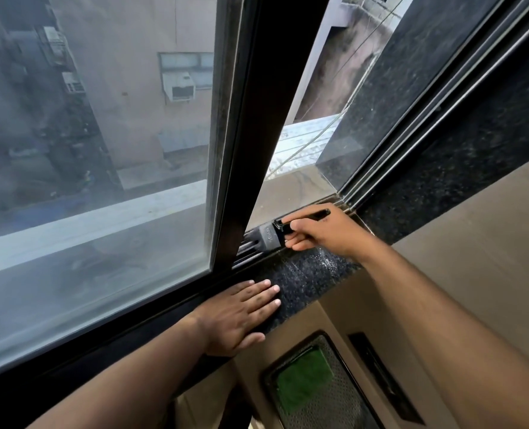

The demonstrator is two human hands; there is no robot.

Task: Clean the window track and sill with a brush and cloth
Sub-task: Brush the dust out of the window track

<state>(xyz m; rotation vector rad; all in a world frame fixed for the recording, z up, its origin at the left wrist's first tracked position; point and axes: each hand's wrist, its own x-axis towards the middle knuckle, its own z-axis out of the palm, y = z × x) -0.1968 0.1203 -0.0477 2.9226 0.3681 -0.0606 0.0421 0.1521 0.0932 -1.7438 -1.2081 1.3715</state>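
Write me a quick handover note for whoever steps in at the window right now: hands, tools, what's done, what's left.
Right hand: gripping the black brush by its handle, bristle end in the window track beside the sliding frame.
Left hand: empty, flat on the dark stone sill, fingers spread.
Window is slid partly open; the brush works the exposed track.
Done: cannot tell how much track is brushed. Pale dust specks lie on the sill near the right wrist.
Left: finish brushing the track, then wipe track and sill. No cloth is in view.
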